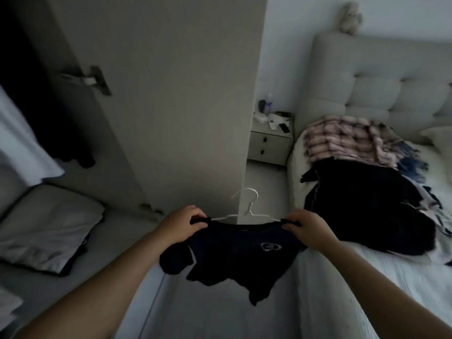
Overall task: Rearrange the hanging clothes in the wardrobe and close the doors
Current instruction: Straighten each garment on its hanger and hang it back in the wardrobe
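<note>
At the far left of the frame, the dark open interior of the wardrobe (29,94) shows blurred pale and dark garments hanging inside. Below it, at lower left, a folded grey cushion or bedding bundle (49,226) rests on the wardrobe floor. A tall pale wardrobe door (171,94) stands open through the centre left, its metal hinge (95,79) visible on the inner side.

At lower centre, the left hand (182,225) grips one shoulder of a dark navy short-sleeved top (237,260), fingers curled round the fabric. The top sits on a thin white wire hanger (247,214), whose hook points up and away from the person. The right hand (305,228) pinches the opposite shoulder, also closed on the cloth. The hanger's long axis runs left to right between both hands, roughly level. The wardrobe opening lies up and to the left, so the left hand is nearer to it; hanging the top probably calls for a swing leftward.

At right, a bed (367,277) carries a heap of clothes (362,167), plaid and dark. A small white bedside cabinet (271,143) stands behind.
</note>
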